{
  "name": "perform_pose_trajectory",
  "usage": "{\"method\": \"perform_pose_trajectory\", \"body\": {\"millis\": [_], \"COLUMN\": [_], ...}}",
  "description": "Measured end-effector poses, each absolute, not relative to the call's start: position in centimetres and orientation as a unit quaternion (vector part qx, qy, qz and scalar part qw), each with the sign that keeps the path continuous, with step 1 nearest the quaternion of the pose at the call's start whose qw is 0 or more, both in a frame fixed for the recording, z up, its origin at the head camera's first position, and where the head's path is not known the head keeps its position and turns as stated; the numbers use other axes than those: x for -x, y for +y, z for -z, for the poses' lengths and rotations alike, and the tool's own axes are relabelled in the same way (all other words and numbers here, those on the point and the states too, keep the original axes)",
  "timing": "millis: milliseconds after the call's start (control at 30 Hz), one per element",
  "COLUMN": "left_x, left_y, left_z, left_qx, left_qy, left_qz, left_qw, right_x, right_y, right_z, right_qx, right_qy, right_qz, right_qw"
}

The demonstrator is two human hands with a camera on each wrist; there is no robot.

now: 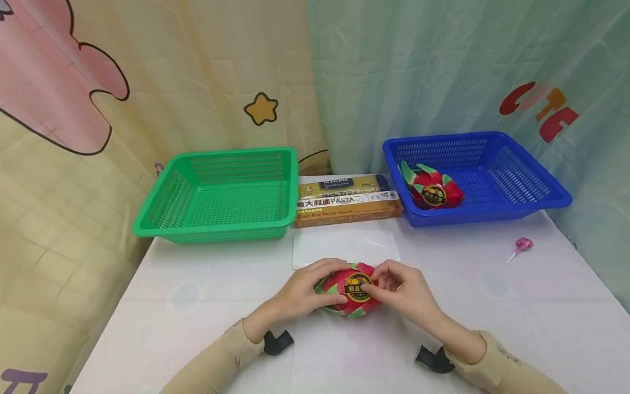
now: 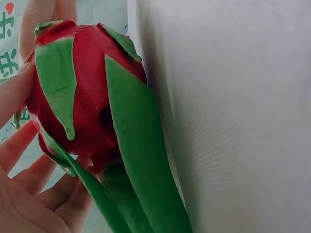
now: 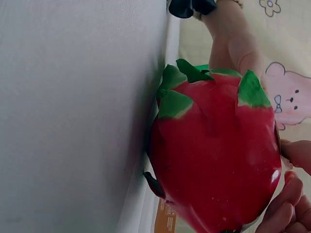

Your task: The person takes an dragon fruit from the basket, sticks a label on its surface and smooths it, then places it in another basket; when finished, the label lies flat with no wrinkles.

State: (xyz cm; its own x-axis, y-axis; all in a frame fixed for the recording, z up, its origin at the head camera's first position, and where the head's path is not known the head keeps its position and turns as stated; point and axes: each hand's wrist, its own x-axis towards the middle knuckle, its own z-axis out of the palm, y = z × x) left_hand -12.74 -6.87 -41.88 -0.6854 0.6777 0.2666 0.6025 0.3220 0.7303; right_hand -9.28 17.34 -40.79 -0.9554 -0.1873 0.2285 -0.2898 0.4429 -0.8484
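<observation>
Dragon fruit [image 3: 218, 150], red with green scales, is between my two hands, right at the table [image 1: 344, 361]; I can't tell whether its underside touches. My left hand [image 1: 307, 287] holds it from its side, fingers bent around the leafy end. My right hand [image 1: 406, 287] is narrow, thumb and index finger pinching the edge of the round black-and-gold sticker [image 1: 356, 289] on the fruit. Just beyond my hands lies a flat white rectangle [image 1: 344, 246], and past that a brown pasta box [image 1: 348, 212] with a yellow packet [image 1: 339, 187] behind it. Ahead of my left hand stands a green basket [image 1: 216, 235]; ahead and right of my right hand, a blue basket [image 1: 487, 216] holds a second dragon fruit [image 1: 453, 194]. A pink lollipop [image 1: 524, 244] lies well to my right hand's right.
</observation>
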Motion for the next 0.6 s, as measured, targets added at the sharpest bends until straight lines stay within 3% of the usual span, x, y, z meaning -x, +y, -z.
{"method": "perform_pose_trajectory", "body": {"millis": [133,367,600], "left_x": [12.8,12.8,11.9], "left_y": [-6.9,-6.8,-5.8], "left_z": [41.9,42.1,42.0], "left_qx": [-0.389,-0.381,-0.351], "left_qy": [0.813,0.813,0.833], "left_qz": [-0.430,-0.436,-0.423], "left_qw": [0.048,0.059,0.064], "right_x": [10.0,10.6,10.6], "right_y": [17.6,17.2,16.9], "right_z": [41.3,42.3,42.5], "right_qx": [-0.150,-0.119,-0.110], "right_qy": [-0.854,-0.840,-0.851], "right_qz": [-0.496,-0.516,-0.501], "right_qw": [0.048,-0.120,-0.113]}}
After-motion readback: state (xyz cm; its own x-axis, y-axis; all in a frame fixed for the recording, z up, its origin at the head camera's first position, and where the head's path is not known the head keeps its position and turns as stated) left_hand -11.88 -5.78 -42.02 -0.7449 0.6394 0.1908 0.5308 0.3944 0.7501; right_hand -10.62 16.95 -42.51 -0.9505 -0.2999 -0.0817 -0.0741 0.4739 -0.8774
